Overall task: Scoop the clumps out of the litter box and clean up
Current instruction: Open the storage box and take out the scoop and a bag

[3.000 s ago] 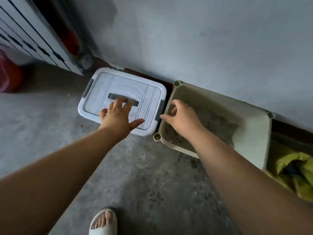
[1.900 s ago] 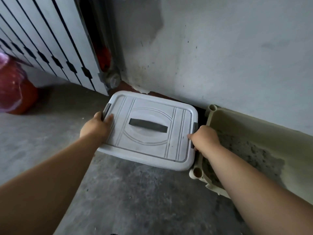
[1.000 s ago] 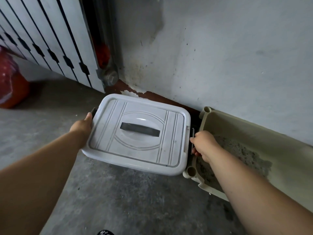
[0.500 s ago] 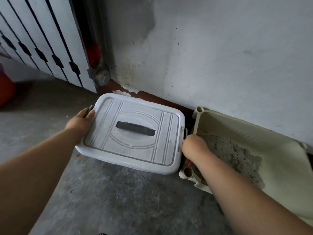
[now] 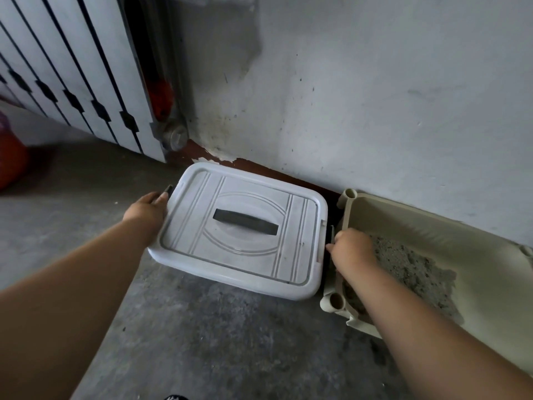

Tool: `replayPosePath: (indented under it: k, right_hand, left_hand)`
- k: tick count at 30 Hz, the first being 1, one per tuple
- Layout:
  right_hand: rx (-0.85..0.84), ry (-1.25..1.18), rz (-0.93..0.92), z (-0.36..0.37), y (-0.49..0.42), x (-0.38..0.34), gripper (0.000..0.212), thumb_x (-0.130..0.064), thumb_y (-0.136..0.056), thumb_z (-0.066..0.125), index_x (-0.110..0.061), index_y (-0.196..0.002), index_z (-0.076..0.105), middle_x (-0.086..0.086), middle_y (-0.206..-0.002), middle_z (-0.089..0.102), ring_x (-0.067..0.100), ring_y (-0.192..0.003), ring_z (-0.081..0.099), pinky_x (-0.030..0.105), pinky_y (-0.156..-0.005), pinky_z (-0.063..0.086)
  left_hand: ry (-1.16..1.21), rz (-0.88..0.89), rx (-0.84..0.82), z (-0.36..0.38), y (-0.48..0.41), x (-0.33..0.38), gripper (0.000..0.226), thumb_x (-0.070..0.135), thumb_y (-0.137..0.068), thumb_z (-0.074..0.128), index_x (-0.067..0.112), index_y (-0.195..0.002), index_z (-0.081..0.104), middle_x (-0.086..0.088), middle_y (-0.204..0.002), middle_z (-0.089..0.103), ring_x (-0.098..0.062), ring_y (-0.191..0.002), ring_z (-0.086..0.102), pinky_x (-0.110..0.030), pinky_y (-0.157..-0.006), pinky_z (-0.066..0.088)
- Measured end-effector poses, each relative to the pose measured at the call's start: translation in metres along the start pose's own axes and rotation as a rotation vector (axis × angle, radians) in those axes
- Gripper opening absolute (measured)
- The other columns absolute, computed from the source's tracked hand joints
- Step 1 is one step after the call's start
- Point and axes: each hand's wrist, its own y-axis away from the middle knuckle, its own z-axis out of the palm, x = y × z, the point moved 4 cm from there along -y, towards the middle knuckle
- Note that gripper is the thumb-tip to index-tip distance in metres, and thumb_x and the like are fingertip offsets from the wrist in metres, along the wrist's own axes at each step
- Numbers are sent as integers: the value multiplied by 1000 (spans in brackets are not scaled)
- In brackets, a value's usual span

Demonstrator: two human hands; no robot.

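Your left hand [image 5: 147,210] pinches left clip [image 5: 168,188] of white box [image 5: 245,255]. Your right hand [image 5: 350,249], fingers curled, holds right clip [image 5: 332,233], beside litter box [image 5: 418,226].

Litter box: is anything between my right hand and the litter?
Nothing visible. The right hand is at the side latch of the white bin, right beside the open litter box, whose litter lies uncovered.

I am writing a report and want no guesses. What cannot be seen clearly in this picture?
Head view only.
Contents of the white box: closed lid hides them.
Fingers of the right hand: its back hides them.
Right end of the litter box: cut by frame edge.
Clumps in the litter: too fine to tell.
The orange thing: cut by left edge.
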Motion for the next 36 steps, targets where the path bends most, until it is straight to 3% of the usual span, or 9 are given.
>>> replayPosePath:
  k: [3,6,10,13,16,21,27,31,36]
  right_hand:
    - [96,132,-110,-7,4,1,15,-27,-90,61,-13,-87,63,3,-81,62,20,-71,57,25,-58,40]
    - [-48,159,-80,1,2,-2,15,-14,-93,51,-14,-100,64,6,-99,63,20,-80,57,28,-68,46]
    - [-44,237,-95,-11,11,-27,23,-5,-86,55,-10,-107,60,8,-114,55,26,-94,58,34,-77,51]
    - [213,169,-427,-22,24,-66,24,-11,-87,52,-10,-111,58,9,-116,47,27,-96,57,33,-75,48]
    - [141,201,-722,-4,32,-102,37,-28,-92,53,-17,-127,51,6,-124,47,26,-111,49,36,-89,43]
    - [94,360,-792,18,31,-133,30,-25,-96,47,-14,-124,52,8,-124,49,29,-115,45,39,-92,36]
    - [112,432,-795,15,40,-146,30,-6,-91,39,-3,-117,52,16,-118,50,34,-107,49,41,-84,42]
    - [146,422,-811,14,40,-147,25,-5,-90,43,-1,-112,54,16,-115,50,32,-102,50,35,-71,36]
    - [138,389,-787,3,33,-148,24,-12,-88,50,-3,-110,56,15,-112,52,32,-100,52,32,-68,36]
  left_hand:
    - [68,-65,6,-5,-5,-13,52,58,-90,44,29,-132,52,-7,-126,61,-32,-109,59,-46,-101,46]
    - [127,-66,-54,0,10,-7,39,52,-95,40,36,-128,54,-2,-118,61,-28,-102,60,-40,-94,48]
    - [234,-107,-198,3,19,-3,58,63,-86,48,32,-136,49,-3,-135,56,-30,-115,58,-46,-104,43]
    - [232,-191,-253,6,22,-3,68,65,-88,44,37,-148,27,-2,-150,38,-32,-128,48,-50,-109,36]
    - [182,-145,-238,8,24,-2,70,65,-91,38,37,-151,16,0,-157,24,-31,-139,33,-49,-115,26]
    - [274,-134,-146,2,38,-1,55,56,-93,43,31,-142,43,-2,-147,43,-31,-130,43,-47,-110,29]
    - [248,-50,-166,0,56,13,45,47,-96,45,33,-139,46,-6,-139,50,-24,-109,49,-46,-103,35]
    - [235,-24,-117,-10,52,14,47,53,-93,46,31,-134,53,0,-138,53,-24,-118,53,-44,-106,35]
    - [345,54,-76,-17,55,28,34,41,-93,54,28,-124,60,3,-120,61,-15,-97,58,-34,-91,44]
